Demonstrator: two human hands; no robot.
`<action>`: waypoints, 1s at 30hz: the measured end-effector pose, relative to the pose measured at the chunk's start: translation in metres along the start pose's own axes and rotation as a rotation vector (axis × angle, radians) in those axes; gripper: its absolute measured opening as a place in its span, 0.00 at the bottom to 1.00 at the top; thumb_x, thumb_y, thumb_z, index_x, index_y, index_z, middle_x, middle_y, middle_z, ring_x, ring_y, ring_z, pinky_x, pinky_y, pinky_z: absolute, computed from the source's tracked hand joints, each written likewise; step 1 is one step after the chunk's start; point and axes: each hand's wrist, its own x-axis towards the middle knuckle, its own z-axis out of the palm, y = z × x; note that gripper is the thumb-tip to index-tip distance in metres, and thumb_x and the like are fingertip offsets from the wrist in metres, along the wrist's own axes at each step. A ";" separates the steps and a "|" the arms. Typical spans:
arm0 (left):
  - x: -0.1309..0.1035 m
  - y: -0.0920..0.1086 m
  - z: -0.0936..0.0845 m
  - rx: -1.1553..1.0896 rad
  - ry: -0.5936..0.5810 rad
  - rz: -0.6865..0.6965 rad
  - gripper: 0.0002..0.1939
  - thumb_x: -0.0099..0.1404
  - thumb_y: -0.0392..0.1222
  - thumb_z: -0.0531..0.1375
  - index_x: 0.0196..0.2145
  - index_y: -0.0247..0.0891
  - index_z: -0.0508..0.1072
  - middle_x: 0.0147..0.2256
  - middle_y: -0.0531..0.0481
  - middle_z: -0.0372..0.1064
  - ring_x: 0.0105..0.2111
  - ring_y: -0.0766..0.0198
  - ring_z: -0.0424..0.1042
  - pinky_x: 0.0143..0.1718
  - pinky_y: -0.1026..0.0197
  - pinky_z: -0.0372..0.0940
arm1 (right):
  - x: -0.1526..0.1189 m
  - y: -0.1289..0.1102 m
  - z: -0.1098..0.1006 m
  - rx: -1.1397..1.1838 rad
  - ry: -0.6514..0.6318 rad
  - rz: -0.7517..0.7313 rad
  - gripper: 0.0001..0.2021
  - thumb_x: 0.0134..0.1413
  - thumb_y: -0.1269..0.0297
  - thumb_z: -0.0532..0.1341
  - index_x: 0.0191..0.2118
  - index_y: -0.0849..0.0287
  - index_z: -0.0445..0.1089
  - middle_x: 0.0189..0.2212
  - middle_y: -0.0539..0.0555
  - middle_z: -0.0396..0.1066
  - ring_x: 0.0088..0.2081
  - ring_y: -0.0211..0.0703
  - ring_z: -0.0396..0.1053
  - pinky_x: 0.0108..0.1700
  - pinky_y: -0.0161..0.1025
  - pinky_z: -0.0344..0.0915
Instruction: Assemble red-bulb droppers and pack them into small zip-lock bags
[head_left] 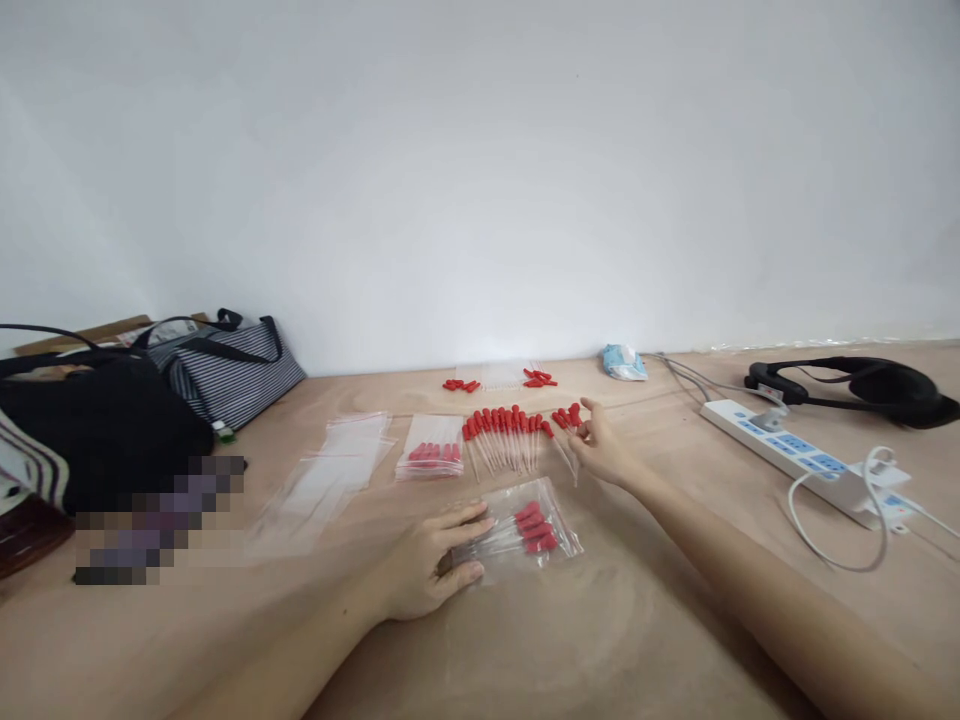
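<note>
My left hand [435, 565] rests on the near end of a clear zip bag [566, 535], with fingers and thumb spread. Inside that bag lie several droppers [534, 528] with red rubber bulbs and thin clear stems. Out to the right, my right hand [606, 448] is at a few loose droppers [564, 416], finger and thumb apart beside a red bulb. Whether it touches one is too small to tell. Left of it a row of red-bulbed droppers [506, 425] fans out on the table. A filled zip bag [431, 440] lies left of the row.
Flat clear bags [341, 460] lie to the left. More red-bulbed droppers [540, 378] are at the back by the wall. A blue mask [624, 362], a white power strip [795, 455] with cables and a black headset [855, 385] sit right. Bags [232, 370] stand left.
</note>
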 end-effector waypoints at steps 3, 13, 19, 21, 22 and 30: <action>-0.001 0.000 0.000 0.007 -0.011 -0.010 0.24 0.61 0.46 0.53 0.55 0.43 0.59 0.58 0.47 0.50 0.56 0.56 0.52 0.55 0.50 0.52 | -0.026 0.009 0.001 0.372 0.026 0.022 0.33 0.44 0.59 0.58 0.54 0.56 0.40 0.20 0.41 0.58 0.16 0.34 0.60 0.19 0.33 0.58; -0.002 -0.009 0.006 -0.021 0.040 0.010 0.33 0.61 0.46 0.53 0.60 0.48 0.42 0.58 0.50 0.49 0.55 0.55 0.54 0.54 0.50 0.53 | -0.045 0.019 0.027 0.808 0.092 0.103 0.24 0.40 0.46 0.60 0.36 0.53 0.47 0.23 0.45 0.65 0.24 0.40 0.69 0.28 0.39 0.67; -0.002 -0.007 0.004 -0.028 0.028 0.001 0.33 0.61 0.45 0.53 0.60 0.48 0.42 0.59 0.50 0.47 0.56 0.54 0.53 0.55 0.50 0.52 | -0.046 0.018 0.026 0.837 0.099 0.132 0.24 0.38 0.46 0.60 0.34 0.53 0.49 0.23 0.46 0.67 0.25 0.40 0.69 0.29 0.40 0.67; -0.002 -0.006 0.003 -0.026 0.020 -0.002 0.33 0.61 0.46 0.53 0.60 0.48 0.42 0.59 0.51 0.47 0.56 0.54 0.52 0.55 0.50 0.51 | -0.047 0.017 0.025 0.843 0.110 0.143 0.24 0.38 0.46 0.61 0.34 0.53 0.49 0.22 0.45 0.67 0.24 0.39 0.69 0.27 0.39 0.66; -0.002 -0.005 0.003 -0.024 0.013 -0.006 0.32 0.62 0.46 0.53 0.60 0.48 0.42 0.59 0.51 0.47 0.56 0.54 0.52 0.55 0.50 0.51 | -0.047 0.016 0.025 0.849 0.117 0.149 0.24 0.38 0.47 0.61 0.34 0.53 0.48 0.22 0.45 0.67 0.24 0.39 0.69 0.27 0.38 0.66; -0.002 -0.004 0.002 -0.013 0.025 -0.015 0.31 0.62 0.46 0.53 0.60 0.47 0.44 0.59 0.50 0.49 0.56 0.54 0.53 0.55 0.50 0.52 | -0.053 0.008 0.026 0.855 -0.126 0.227 0.22 0.35 0.51 0.64 0.30 0.56 0.54 0.19 0.43 0.65 0.18 0.33 0.65 0.21 0.32 0.61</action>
